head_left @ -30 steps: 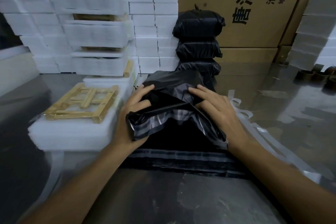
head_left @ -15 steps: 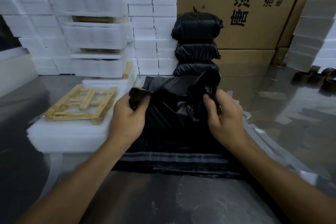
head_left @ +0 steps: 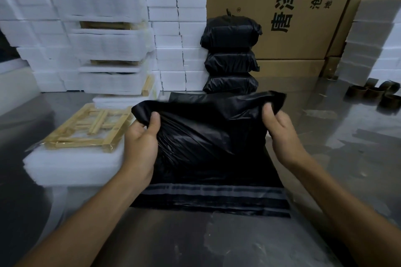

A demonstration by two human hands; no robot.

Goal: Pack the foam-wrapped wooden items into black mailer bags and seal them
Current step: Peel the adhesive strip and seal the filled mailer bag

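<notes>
Both hands pinch the far edge of the black bag.

The left hand (head_left: 141,145) has its thumb on top and its fingers curled under the left corner of the bag (head_left: 208,147); the right hand (head_left: 280,134) pinches the right corner the same way. Between them the bag stands raised, its long axis left to right, its striped edge toward the person. Left of the left hand, a wooden frame (head_left: 86,128) lies on foam (head_left: 71,165). Beyond the fingers, packed bags (head_left: 231,58) are stacked.

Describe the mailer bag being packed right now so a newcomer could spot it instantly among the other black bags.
Start at the big cardboard box with black lettering; a stack of three sealed black bags leans below it. Nearer the camera, the mailer bag stands held up, left hand and right hand gripping its top corners. It alone is held.
</notes>
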